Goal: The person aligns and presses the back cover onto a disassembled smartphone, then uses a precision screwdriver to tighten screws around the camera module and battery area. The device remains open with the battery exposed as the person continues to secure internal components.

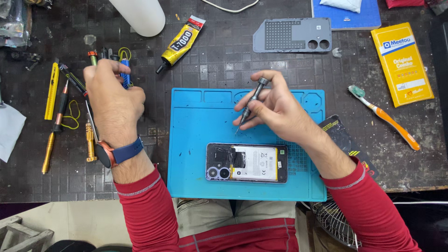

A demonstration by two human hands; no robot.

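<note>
An opened phone (246,163) with its back cover off lies on a blue repair mat (200,126), battery and camera lenses showing. My right hand (275,105) hovers just above it and holds a small precision screwdriver (252,101), tip pointing down at the mat. My left hand (112,95) reaches over a row of tools at the left and closes its fingers around a blue-handled tool (124,70). A watch with a blue strap sits on that wrist.
The grey phone back cover (291,35) lies beyond the mat. A glue tube (181,43), a white cylinder (140,15), a yellow packet (402,63), an orange toothbrush (387,119), and yellow and gold tools (52,88) surround the dark table.
</note>
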